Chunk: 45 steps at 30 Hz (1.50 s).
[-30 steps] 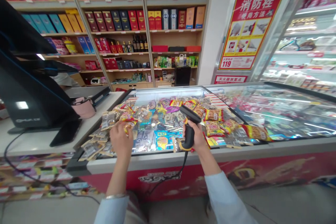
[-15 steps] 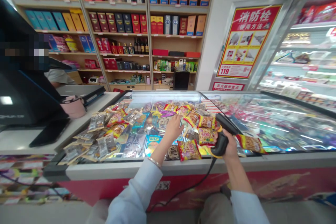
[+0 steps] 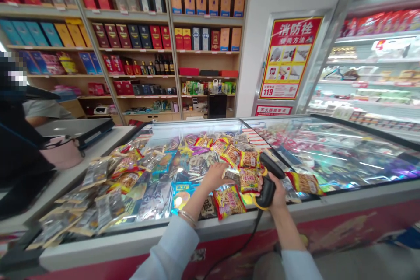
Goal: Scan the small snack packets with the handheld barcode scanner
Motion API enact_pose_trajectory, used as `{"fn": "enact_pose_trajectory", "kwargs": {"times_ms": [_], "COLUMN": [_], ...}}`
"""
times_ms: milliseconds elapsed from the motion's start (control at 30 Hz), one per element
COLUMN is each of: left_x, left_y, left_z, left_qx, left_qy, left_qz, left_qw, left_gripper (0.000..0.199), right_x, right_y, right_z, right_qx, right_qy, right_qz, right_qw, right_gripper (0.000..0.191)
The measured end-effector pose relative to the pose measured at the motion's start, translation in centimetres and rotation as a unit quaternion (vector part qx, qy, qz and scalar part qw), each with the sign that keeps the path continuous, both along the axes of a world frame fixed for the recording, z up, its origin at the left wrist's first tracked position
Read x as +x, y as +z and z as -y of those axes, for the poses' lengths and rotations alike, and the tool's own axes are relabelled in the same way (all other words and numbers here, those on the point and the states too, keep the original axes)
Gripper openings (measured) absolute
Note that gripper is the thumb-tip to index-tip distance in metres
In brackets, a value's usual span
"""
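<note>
My right hand grips a black and yellow barcode scanner, its head tilted up to the left over the snack packets. A cable hangs from the scanner's lower end. My left hand hovers palm down over the glass lid, thumb and fingers apart, nearest a small dark packet. Whether the fingertips touch that packet, I cannot tell. Close by lie a red-yellow snack bag, another snack bag, a dark packet with white lettering and a blue packet.
A chest freezer with a glass top carries many scattered packets. Clear packets pile at its left. A pink cup stands on the counter, where a person's sleeve shows. Stocked shelves line the back.
The view has swung, so the scene sits further left. My left hand has drawn back slightly towards me, its fingers now pointing more to the right. The scanner stays in my right hand.
</note>
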<state>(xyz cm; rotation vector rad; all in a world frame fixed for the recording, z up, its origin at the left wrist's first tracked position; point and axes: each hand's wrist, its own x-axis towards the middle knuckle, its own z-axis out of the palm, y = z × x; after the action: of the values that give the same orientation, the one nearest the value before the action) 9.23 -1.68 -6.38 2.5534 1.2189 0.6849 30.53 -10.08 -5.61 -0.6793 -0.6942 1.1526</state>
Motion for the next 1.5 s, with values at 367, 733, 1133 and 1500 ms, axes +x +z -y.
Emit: {"fn": "enact_pose_trajectory", "kwargs": {"times_ms": [367, 733, 1133, 1500], "left_x": [-1.0, -2.4, -3.0, -2.9], "left_y": [1.4, 2.9, 2.7, 2.3], "left_z": [0.6, 1.0, 0.8, 0.4], "left_qx": [0.003, 0.010, 0.099, 0.135], "left_qy": [0.045, 0.262, 0.327, 0.311], "left_qz": [-0.002, 0.245, 0.438, 0.427], "left_qw": [0.999, 0.933, 0.832, 0.838], "left_gripper": [0.043, 0.030, 0.039, 0.037], "right_x": [-0.1, -0.1, -4.8, -6.1], "right_y": [0.1, 1.9, 4.1, 3.6], "right_z": [0.1, -0.8, 0.3, -1.5], "right_qx": [-0.017, -0.025, 0.007, -0.015], "right_qy": [-0.005, 0.021, 0.089, 0.114], "right_qz": [-0.011, 0.006, 0.117, 0.113], "right_qw": [1.000, 0.999, 0.989, 0.987], "right_gripper": [0.030, 0.030, 0.028, 0.033]}}
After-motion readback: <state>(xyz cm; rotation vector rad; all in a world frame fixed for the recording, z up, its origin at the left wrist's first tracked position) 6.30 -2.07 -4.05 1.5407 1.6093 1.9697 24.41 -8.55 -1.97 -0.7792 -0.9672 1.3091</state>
